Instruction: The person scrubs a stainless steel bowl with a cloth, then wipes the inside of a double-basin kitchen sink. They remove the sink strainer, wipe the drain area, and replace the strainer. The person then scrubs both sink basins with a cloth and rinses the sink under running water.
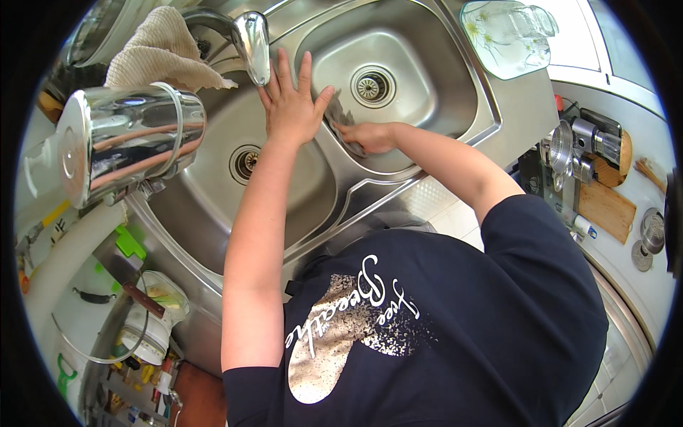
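My left hand (293, 107) lies flat with its fingers spread on the steel divider between two sink basins, its fingertips beside the chrome faucet head (253, 48). It holds nothing. My right hand (373, 137) presses a grey cloth (341, 115) against the near left wall of the right basin (448, 101); part of the cloth is hidden under the fingers. That basin has a drain strainer (369, 88) in its floor. The left basin (213, 213), with its own drain strainer (246, 164), lies below my left forearm.
A beige ribbed towel (165, 53) hangs by the faucet's base. At the left is a shiny metal cylinder (133, 139). A floral glass tray (491, 42) bearing a clear glass vessel (525, 22) stands at the right rear. A cleaver (144, 299) and a wooden board (607, 211) lie farther out.
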`<state>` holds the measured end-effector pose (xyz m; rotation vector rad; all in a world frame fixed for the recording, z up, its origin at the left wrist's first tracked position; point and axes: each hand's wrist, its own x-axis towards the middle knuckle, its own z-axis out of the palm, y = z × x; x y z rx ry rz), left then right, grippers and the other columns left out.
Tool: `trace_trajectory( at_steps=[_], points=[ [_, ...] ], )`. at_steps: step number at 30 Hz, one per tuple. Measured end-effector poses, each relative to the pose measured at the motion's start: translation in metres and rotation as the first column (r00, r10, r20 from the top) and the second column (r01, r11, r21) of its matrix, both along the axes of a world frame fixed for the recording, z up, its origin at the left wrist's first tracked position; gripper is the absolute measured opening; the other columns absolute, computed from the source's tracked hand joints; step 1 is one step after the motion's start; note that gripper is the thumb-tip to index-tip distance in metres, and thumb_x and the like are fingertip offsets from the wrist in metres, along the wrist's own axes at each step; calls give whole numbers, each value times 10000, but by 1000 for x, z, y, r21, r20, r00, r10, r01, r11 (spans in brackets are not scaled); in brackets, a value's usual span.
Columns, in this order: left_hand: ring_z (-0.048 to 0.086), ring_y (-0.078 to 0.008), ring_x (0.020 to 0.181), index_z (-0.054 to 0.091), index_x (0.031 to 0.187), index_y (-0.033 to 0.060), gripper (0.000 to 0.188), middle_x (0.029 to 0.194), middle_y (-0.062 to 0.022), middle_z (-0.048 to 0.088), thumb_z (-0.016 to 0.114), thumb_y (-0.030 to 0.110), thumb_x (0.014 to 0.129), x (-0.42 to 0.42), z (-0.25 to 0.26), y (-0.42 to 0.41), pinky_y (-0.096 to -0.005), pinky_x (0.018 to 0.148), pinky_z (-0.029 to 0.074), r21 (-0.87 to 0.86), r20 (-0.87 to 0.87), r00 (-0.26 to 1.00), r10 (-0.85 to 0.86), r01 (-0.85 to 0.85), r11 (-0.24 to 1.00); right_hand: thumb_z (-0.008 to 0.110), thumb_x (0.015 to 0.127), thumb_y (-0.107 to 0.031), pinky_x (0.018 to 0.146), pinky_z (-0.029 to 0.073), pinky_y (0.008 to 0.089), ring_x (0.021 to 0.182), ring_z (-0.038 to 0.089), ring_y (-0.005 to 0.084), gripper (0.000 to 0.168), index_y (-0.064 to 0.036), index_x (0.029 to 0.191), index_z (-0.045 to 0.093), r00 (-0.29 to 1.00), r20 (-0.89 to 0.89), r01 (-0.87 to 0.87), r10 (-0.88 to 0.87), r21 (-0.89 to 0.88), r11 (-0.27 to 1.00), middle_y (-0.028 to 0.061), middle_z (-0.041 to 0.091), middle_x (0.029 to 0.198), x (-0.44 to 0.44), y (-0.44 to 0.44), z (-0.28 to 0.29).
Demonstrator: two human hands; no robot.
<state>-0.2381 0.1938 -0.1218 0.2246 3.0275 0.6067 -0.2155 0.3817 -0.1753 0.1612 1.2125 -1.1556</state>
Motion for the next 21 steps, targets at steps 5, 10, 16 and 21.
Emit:
trace_trajectory(
  at_steps=[5, 10, 16, 21],
  points=[
    [-37, -364, 1413, 133, 1480, 253, 718, 1539, -149, 15, 419, 565, 900, 2, -5, -3, -559, 1105, 32, -28, -21, 1000, 14, -15, 999, 361, 938, -327, 1047, 287, 330, 1237, 430, 283, 517, -193, 1436, 328, 609, -278, -694, 743, 268, 669, 140, 452, 1376, 0, 35, 40],
    [-36, -358, 1414, 127, 1481, 255, 719, 1540, -147, 14, 417, 565, 901, 0, 0, 1, -548, 1110, 37, -14, -10, 1000, 9, -9, 1000, 344, 942, -359, 998, 347, 396, 1176, 475, 336, 433, -135, 1270, 516, 314, -223, -808, 923, 448, 383, 144, 500, 1315, -22, 100, 29],
    [-36, -348, 1416, 135, 1480, 265, 704, 1544, -131, 0, 414, 560, 905, 1, 1, 0, -545, 1113, 38, -29, -19, 1000, 20, -21, 999, 366, 925, -290, 943, 404, 426, 1104, 542, 328, 373, -90, 1101, 627, -84, -29, -720, 996, 693, -41, 159, 583, 1198, -34, 129, 47],
    [-33, -344, 1416, 140, 1479, 270, 698, 1546, -119, 2, 414, 559, 906, 1, 0, 0, -548, 1112, 43, -32, 1, 999, 34, -34, 999, 366, 928, -381, 877, 449, 428, 1032, 574, 351, 470, -28, 1082, 635, 366, -247, -756, 897, 483, 442, 184, 598, 1168, -8, 73, 57]
  ],
)
